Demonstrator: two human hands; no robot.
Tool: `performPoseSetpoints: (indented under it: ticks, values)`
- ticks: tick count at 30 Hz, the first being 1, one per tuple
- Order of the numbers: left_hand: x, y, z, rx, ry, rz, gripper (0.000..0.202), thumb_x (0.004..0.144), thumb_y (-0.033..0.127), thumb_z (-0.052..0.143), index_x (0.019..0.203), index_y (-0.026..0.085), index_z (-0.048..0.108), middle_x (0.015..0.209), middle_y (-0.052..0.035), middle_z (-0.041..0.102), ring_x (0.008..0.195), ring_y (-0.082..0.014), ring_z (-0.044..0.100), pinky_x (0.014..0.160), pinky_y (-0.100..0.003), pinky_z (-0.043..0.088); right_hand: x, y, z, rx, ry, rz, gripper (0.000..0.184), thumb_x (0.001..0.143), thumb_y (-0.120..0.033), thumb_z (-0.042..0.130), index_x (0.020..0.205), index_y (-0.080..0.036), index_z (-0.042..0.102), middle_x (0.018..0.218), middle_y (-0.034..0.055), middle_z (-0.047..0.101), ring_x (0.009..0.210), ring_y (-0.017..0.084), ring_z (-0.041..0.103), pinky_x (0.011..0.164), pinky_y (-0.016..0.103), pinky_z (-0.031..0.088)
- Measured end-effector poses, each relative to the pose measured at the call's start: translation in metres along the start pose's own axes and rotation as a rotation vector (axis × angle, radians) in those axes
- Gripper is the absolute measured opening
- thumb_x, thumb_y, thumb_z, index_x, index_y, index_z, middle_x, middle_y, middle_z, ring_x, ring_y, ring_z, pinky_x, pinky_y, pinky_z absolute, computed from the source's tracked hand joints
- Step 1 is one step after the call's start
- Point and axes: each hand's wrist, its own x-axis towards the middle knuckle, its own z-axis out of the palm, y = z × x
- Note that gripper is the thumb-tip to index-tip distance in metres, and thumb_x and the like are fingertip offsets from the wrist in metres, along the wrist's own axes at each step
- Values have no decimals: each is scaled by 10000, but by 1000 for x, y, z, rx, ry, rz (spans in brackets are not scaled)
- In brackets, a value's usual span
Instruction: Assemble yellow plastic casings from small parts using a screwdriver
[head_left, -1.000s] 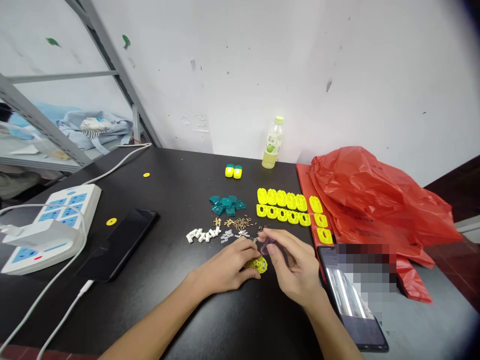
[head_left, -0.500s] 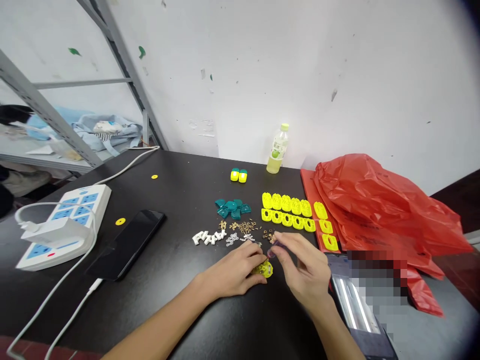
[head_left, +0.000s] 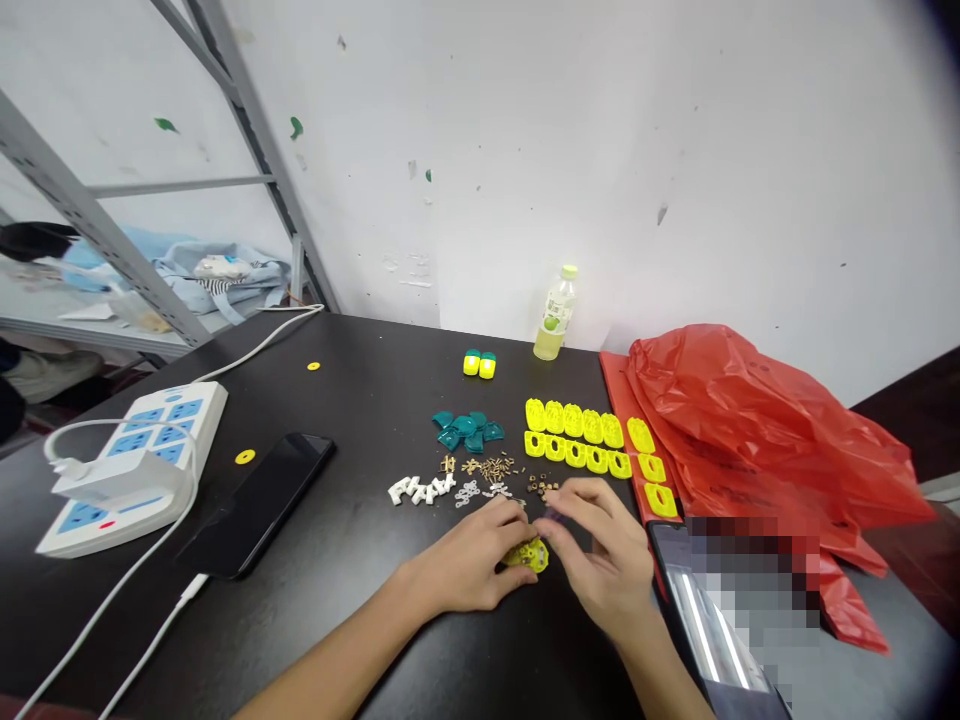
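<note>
My left hand [head_left: 469, 555] rests its fingertips on a bright yellow plastic part [head_left: 529, 555] lying on the black table [head_left: 360, 390]. My right hand [head_left: 600, 550] pinches a small translucent purple piece [head_left: 553, 515] just above that part, partly hidden by my fingers. Beyond my hands lie rows of neon yellow plastic parts [head_left: 574, 435], teal plastic pieces [head_left: 465, 430], white plastic pieces [head_left: 420, 490], small brass pieces [head_left: 491, 467] and brown beads [head_left: 541, 486].
A white power strip [head_left: 131, 470] and a black smartphone [head_left: 259, 505] on a cable lie to the left. A second phone [head_left: 694, 610], partly blurred, lies at right, by a red plastic bag [head_left: 750, 430]. A drink bottle [head_left: 555, 315] stands at the wall.
My hands have come closer together over the yellow part, and the purple piece has moved down towards it. The whole scene sits slightly lower in view as my head tilts.
</note>
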Motion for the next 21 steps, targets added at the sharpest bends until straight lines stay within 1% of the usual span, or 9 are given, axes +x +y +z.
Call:
performPoseSetpoints:
  ticks: [2, 4, 7, 9, 12, 14, 17, 19, 21]
  values:
    - [0, 0, 0, -8, 6, 3, 316, 872, 339, 694, 1128, 170, 620, 1086, -84, 602, 1004, -240, 540, 895, -355, 481, 0, -1, 0, 33, -9, 47, 451, 866, -6, 609, 1244, -249, 651, 1039, 87, 678, 909, 194, 685, 764, 344, 600]
    - [-1, -1, 1, -23, 15, -2, 299, 875, 359, 690, 1099, 171, 628, 1070, -81, 601, 1003, -240, 539, 885, -350, 482, 0, -1, -1, 65, -37, 105, 467, 887, 3, 563, 1282, -240, 617, 1081, 97, 689, 951, 201, 691, 812, 368, 599]
    - [-1, -3, 2, -56, 23, -23, 257, 874, 374, 693, 1034, 177, 648, 1041, -72, 599, 992, -232, 543, 876, -339, 480, 0, -1, -1, 41, -30, 38, 473, 849, 3, 630, 1259, -232, 635, 1059, 90, 676, 944, 198, 677, 802, 355, 591]
    - [-1, -4, 4, -72, 30, -30, 287, 872, 399, 697, 1049, 178, 649, 1054, -73, 599, 996, -228, 544, 879, -332, 477, 1, -1, -2, 32, -25, -15, 485, 829, 27, 641, 1240, -230, 653, 1042, 86, 665, 927, 189, 668, 774, 336, 588]
    - [-1, -3, 7, -70, 51, -28, 350, 874, 454, 684, 1075, 171, 638, 1072, -78, 598, 1010, -232, 535, 886, -330, 468, 0, -1, -2, 68, -49, 57, 513, 866, 47, 557, 1299, -224, 604, 1079, 98, 675, 957, 192, 673, 803, 354, 594]
    - [-1, -1, 8, -71, 59, -48, 302, 886, 441, 674, 1020, 173, 633, 1043, -69, 600, 988, -225, 532, 866, -324, 463, -1, -1, -2, 71, -62, 74, 517, 866, 33, 566, 1316, -221, 584, 1107, 105, 671, 991, 206, 670, 837, 377, 591]
    - [0, 4, 6, -98, 69, -110, 209, 884, 369, 688, 934, 183, 606, 974, -42, 602, 944, -208, 537, 833, -313, 453, -1, -1, -3, 36, -36, 2, 520, 829, 32, 633, 1276, -233, 625, 1070, 90, 645, 952, 195, 658, 776, 335, 586]
    - [0, 6, 4, -115, 72, -142, 211, 859, 345, 718, 923, 187, 595, 957, -30, 604, 939, -204, 540, 832, -311, 446, -1, -2, -4, 19, -56, 0, 529, 841, 49, 601, 1289, -231, 623, 1071, 93, 642, 947, 188, 657, 762, 320, 582]
    - [0, 7, 2, -125, 71, -158, 230, 845, 342, 736, 944, 190, 595, 974, -29, 608, 954, -205, 541, 844, -312, 440, -1, -3, -5, 13, -87, 17, 546, 861, 62, 544, 1327, -218, 593, 1103, 107, 656, 1000, 203, 656, 825, 355, 580]
